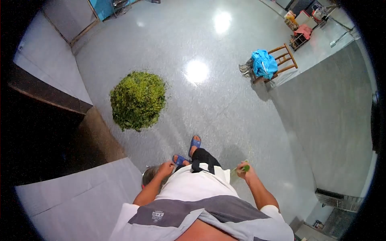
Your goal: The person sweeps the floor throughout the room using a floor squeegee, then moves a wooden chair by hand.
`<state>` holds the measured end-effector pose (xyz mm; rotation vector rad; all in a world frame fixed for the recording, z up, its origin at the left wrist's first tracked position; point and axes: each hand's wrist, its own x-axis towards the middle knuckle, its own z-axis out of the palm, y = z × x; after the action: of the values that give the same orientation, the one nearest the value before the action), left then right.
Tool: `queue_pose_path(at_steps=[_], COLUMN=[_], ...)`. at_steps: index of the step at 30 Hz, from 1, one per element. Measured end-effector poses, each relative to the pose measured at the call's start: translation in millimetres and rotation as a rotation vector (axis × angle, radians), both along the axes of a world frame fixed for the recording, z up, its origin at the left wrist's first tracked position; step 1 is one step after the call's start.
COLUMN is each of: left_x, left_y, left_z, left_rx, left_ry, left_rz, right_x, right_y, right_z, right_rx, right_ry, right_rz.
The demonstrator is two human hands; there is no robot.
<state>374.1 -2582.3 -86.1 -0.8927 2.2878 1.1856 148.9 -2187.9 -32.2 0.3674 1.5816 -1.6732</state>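
Note:
My right hand (244, 170) is closed around a small green item (246, 168), out to the right of my body; a thin pale strip shows beside the fingers. On the other side, my left hand (165, 168) hangs near my waist with its fingers curled, and what it holds, if anything, is too small to make out. A round metallic container (150, 174) is partly hidden behind my left forearm. Ahead and to the left, a large heap of chopped green leaves (138, 100) lies on the grey floor (217, 104).
A wooden chair (286, 58) with a blue bag (264, 64) on it stands at the upper right. Farther back are a red cloth (304, 31) and assorted items. Walls and a dark doorway (48, 128) border the left; a grey wall (329, 108) borders the right.

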Motion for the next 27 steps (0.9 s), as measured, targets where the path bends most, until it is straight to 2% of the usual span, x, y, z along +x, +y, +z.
queue_pose_path(at_steps=[2,4,5,6,7,8,10,11,13,14,15,16,17,19,21,23,25,27], left_x=[17.6,29.5,36.9,53.8,63.2,54.9,39.0,41.2,45.0,44.5,43.7,41.3,28.3,-20.2,-59.1,-96.2,-133.6,-193.2], left_y=[-4.0,-11.4,-15.5,-22.4,-29.4,-29.8,-22.9,-25.6,-34.0,-40.3,-44.8,-45.7,-44.4,-43.3,-47.9,-55.8,-66.2,-67.3], left_z=[-17.2,-15.1,-7.4,-22.3,-36.6,-17.6,40.1,31.8,-1.9,-30.2,-61.5,-76.8,-75.0,-59.2,-34.3,-5.0,10.0,63.2], left_rx=[-0.005,-0.025,-0.053,-0.031,-0.006,-0.015,-0.111,-0.120,-0.062,-0.073,-0.065,-0.049,-0.044,-0.029,-0.120,-0.193,-0.103,0.006], left_ry=[-0.029,-0.047,-0.046,-0.039,-0.036,-0.036,-0.204,-0.205,-0.247,-0.237,-0.120,-0.009,-0.012,-0.168,-0.197,-0.186,-0.036,0.224], left_rz=[0.006,0.040,0.064,0.085,0.109,0.104,0.262,0.260,0.256,0.250,0.173,0.094,0.085,0.056,0.076,-0.022,0.060,0.217], right_x=[-26.9,-35.5,-40.6,-38.1,-42.7,-43.1,-51.3,-55.0,-75.7,-89.8,-110.5,-135.1,-148.7,-157.3,-169.2,-161.8,-152.2,-143.0], right_y=[-47.9,-100.0,-133.5,-165.6,-206.2,-229.8,-254.1,-264.2,-286.3,-287.3,-284.7,-278.4,-267.3,-243.8,-232.7,-225.5,-217.1,-207.2], right_z=[19.1,22.4,39.3,15.3,18.5,57.1,63.2,49.5,7.2,-1.7,5.7,22.4,33.4,38.4,42.9,43.6,54.7,66.2], right_rx=[0.119,0.053,-0.062,-0.015,-0.175,-0.198,-0.212,-0.221,-0.806,-0.698,-0.704,-0.908,-1.084,-1.135,-1.236,-1.200,-1.140,-1.150], right_ry=[-0.076,0.201,0.097,0.188,-0.230,0.108,0.186,0.186,-0.418,-0.035,-0.026,-0.468,-0.921,-1.006,-1.189,-1.216,-1.125,-1.131], right_rz=[0.096,0.429,0.385,0.414,0.083,0.468,0.448,0.445,0.075,0.187,0.182,0.025,-0.147,-0.188,-0.229,-0.332,-0.425,-0.492])
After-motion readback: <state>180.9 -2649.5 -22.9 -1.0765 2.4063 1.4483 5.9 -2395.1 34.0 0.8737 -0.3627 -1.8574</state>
